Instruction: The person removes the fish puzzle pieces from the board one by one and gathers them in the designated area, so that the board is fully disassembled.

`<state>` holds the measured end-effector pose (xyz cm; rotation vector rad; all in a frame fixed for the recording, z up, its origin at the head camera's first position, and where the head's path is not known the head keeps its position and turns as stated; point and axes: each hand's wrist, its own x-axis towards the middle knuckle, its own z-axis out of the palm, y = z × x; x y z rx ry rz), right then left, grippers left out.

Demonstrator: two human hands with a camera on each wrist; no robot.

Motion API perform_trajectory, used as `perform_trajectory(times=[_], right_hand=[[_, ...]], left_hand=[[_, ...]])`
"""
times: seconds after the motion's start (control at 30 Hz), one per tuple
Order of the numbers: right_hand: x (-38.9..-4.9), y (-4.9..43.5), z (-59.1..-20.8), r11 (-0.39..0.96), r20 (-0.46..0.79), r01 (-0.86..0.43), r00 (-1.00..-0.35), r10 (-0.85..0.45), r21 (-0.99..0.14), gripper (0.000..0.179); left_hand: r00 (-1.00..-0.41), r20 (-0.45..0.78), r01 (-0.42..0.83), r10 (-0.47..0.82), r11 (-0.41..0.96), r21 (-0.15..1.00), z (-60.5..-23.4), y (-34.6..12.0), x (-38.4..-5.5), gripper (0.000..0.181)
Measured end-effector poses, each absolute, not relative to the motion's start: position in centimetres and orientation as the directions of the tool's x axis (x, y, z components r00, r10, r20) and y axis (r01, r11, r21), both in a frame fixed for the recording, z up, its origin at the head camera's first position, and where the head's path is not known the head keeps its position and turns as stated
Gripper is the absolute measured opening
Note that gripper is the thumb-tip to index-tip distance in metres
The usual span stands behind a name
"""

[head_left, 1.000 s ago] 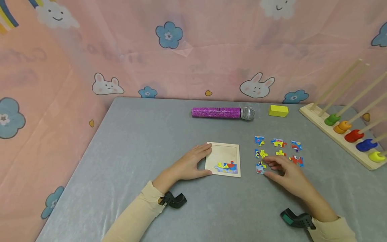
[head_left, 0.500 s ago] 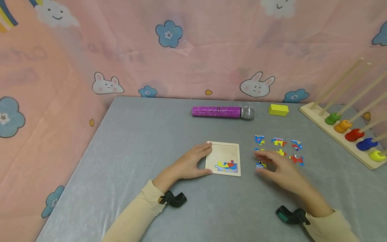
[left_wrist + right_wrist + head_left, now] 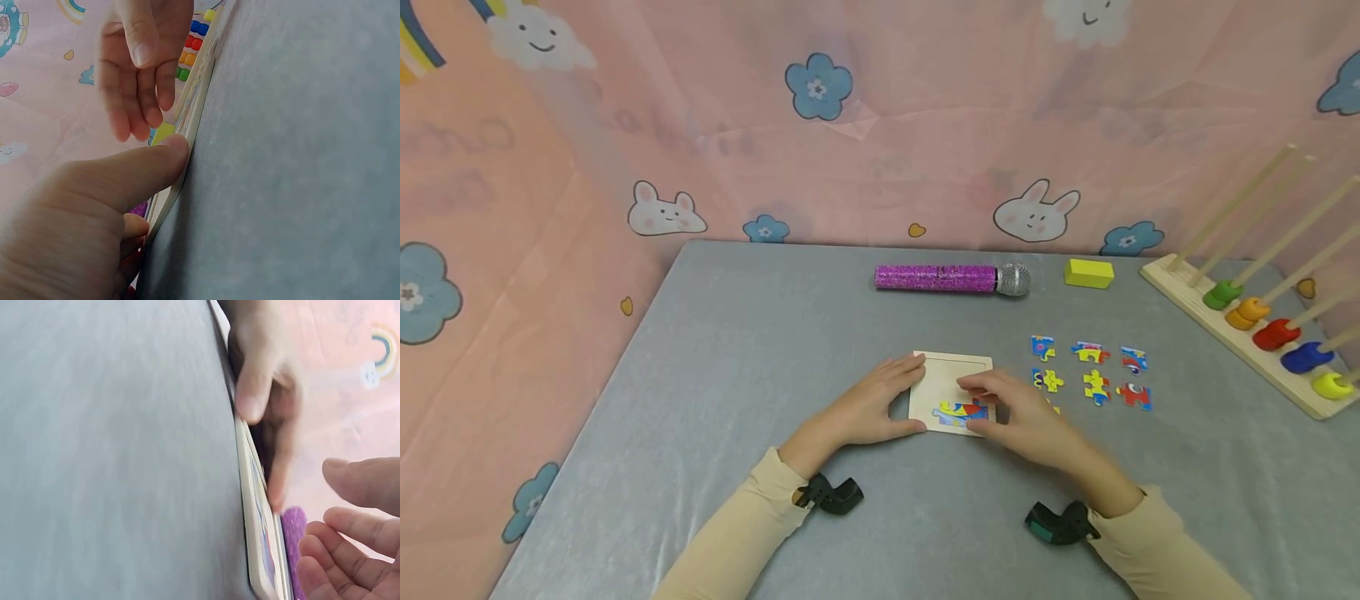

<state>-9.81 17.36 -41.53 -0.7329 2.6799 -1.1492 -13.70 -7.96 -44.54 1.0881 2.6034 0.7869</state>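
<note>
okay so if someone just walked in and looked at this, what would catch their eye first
Likely the two hands meeting at the wooden puzzle tray mid-table: the left hand steadies its left edge, the right hand reaches over it. Next, the glittery purple microphone lying behind, and bright loose puzzle pieces to the right.

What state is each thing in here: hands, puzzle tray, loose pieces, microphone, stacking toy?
Left hand: steadies the tray's left edge.
Right hand: over the tray, grip unclear.
Puzzle tray: flat, partly filled.
Loose pieces: spread out, face up.
Microphone: lying flat.
Stacking toy: one ring per rod.
</note>
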Motion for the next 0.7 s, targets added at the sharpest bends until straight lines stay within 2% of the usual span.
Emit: perform_trajectory(times=[0.13, 0.5, 0.7], right_hand=[[-10.0, 16.2, -41.8, 0.587, 0.071, -0.406, -0.858, -0.509, -0.7, 0.046], [-9.6, 14.8, -43.3, 0.666, 0.091, -0.421, -0.878, -0.47, -0.616, 0.041], [-9.2, 14.3, -43.6, 0.669, 0.094, -0.397, -0.893, -0.441, -0.628, 0.037]], left_hand=[[-0.702, 0.012, 0.599, 0.712, 0.581, 0.55, -44.5, -8.0, -13.7, 0.078], [-0.698, 0.012, 0.602, 0.716, 0.578, 0.551, -44.5, -8.0, -13.7, 0.078], [-0.699, 0.018, 0.604, 0.715, 0.576, 0.55, -44.6, -8.0, -13.7, 0.078]])
